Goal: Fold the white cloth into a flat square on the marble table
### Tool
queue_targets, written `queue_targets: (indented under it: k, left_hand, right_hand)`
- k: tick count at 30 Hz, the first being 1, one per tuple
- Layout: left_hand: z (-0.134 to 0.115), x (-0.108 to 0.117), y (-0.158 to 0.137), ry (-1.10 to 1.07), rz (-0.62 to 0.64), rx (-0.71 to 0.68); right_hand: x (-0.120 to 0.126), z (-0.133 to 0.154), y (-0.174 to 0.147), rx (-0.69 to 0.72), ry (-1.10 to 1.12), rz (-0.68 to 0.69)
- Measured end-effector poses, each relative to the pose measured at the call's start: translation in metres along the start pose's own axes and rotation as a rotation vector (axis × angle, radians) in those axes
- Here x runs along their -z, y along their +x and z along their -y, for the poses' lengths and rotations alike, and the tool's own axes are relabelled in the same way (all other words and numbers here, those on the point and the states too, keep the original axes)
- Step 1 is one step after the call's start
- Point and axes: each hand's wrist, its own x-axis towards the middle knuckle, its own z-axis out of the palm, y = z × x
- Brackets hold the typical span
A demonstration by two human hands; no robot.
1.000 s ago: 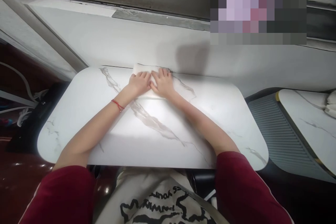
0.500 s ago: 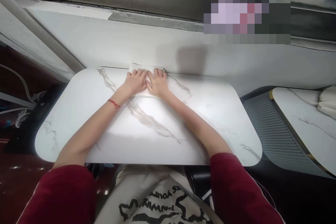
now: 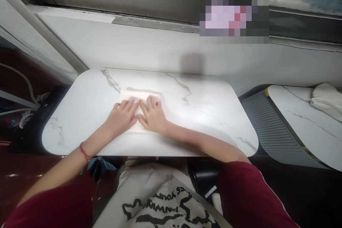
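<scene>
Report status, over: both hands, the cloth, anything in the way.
Left-hand grip, right-hand grip: open, resting on white cloth. Cloth lying on marble-patterned tabletop. No obstruction visible between grips and cloth.

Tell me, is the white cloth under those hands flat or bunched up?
Flat: the cloth forms a rectangle on the table under left hand and right hand. Folded or not: cannot tell.

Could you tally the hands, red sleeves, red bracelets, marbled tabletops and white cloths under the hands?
Hands: 2 (left hand, right hand)
Sleeves: 2 (left sleeve, right sleeve)
Red bracelet: 1
Tabletops: 2 (near tabletop, far-right tabletop)
White cloth: 1
Total: 8
</scene>
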Motion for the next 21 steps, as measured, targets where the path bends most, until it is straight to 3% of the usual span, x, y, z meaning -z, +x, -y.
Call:
queue_targets:
  k: [9, 14, 18, 21]
  left_hand:
    - [0.016, 0.008, -0.08, -0.108, -0.048, 0.136]
    - [0.033, 0.015, -0.103, -0.136, 0.029, 0.263]
    - [0.052, 0.02, -0.117, -0.17, 0.105, 0.402]
    - [0.072, 0.018, -0.122, -0.182, 0.131, 0.473]
  right_hand:
    - [0.017, 0.066, -0.016, 0.17, 0.024, 0.013]
    - [0.013, 0.09, -0.007, 0.296, 0.017, -0.035]
    - [0.008, 0.096, 0.008, 0.495, 0.012, -0.04]
    - [0.003, 0.1, 0.026, 0.569, 0.052, -0.031]
